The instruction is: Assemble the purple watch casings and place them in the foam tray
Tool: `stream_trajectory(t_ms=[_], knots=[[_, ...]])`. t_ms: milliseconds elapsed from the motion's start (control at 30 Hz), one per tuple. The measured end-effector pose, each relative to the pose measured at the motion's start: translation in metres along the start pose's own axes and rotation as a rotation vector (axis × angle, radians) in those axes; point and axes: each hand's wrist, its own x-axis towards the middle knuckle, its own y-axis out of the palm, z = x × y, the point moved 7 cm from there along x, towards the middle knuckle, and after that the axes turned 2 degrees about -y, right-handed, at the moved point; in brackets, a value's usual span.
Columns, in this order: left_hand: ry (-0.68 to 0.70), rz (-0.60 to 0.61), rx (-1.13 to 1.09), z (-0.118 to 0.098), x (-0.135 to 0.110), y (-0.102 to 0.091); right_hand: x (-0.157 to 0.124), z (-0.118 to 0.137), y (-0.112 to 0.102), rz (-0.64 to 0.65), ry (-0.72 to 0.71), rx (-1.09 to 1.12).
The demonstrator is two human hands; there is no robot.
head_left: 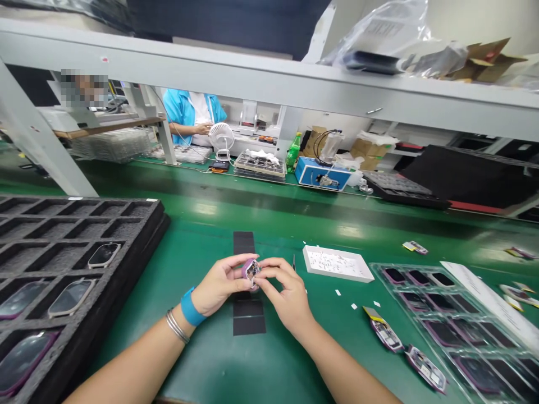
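Between my two hands is a small purple-framed smartwatch case, tilted so its open inside with electronic parts shows. My left hand, with a blue band at the wrist, grips it from the left between thumb and fingers. From the right, my right hand pinches at its lower right edge; whether a tiny part sits in those fingertips is too small to tell. Below the hands a black strip lies on the green table. Tweezers are partly hidden behind my right hand.
At left stands a black foam tray with several watches. A white box of tiny pieces is right of centre. Opened watch cases lie near a clear tray of watch screens. Across the bench a person in blue sits by a fan.
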Motion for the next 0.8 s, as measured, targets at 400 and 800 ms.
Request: stream_trajectory(t_ms=[400, 800], knots=[[-0.033, -0.076, 0.050, 0.002, 0.001, -0.003, 0.001, -0.004, 0.007, 0.120, 0.096, -0.083], [-0.022, -0.052, -0.047, -0.005, -0.002, -0.004, 0.028, -0.057, -0.136, -0.113, 0.388, -0.795]])
